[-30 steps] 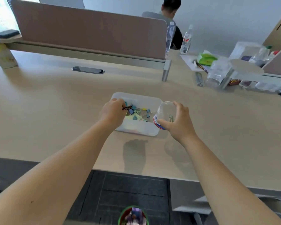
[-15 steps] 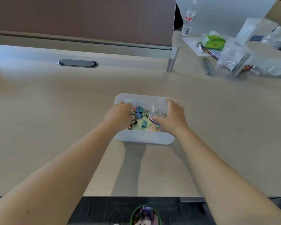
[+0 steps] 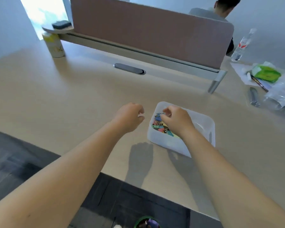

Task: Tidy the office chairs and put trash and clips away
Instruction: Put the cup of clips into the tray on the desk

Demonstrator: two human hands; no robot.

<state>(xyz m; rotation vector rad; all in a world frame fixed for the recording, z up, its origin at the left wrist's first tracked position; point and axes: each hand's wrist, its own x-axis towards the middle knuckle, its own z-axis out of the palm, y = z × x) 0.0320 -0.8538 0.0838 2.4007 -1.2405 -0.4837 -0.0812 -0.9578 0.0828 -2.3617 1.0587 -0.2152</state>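
Observation:
A white translucent plastic box (image 3: 174, 142) stands on the desk near its front edge. Several colourful binder clips (image 3: 159, 125) lie in its left half. A clear round container (image 3: 199, 126) shows faintly in its right half. My right hand (image 3: 178, 120) is over the box, with its fingertips pinched on a blue binder clip (image 3: 158, 115) at the top of the pile. My left hand (image 3: 130, 116) hovers just left of the box above bare desk. Its fingers are curled and I see nothing in them.
A brown divider panel (image 3: 148, 30) runs along the back of the desk, with a dark cable slot (image 3: 129, 69) before it. A yellow-white canister (image 3: 55, 45) stands far left. A water bottle (image 3: 241, 46), a green packet (image 3: 266, 74), papers and plastic bags crowd the right. A green-rimmed bin (image 3: 146, 223) sits on the floor below.
My right hand has let go of the clear container and now pinches a clip. My left hand has come out of the box to its left. The view has swung left.

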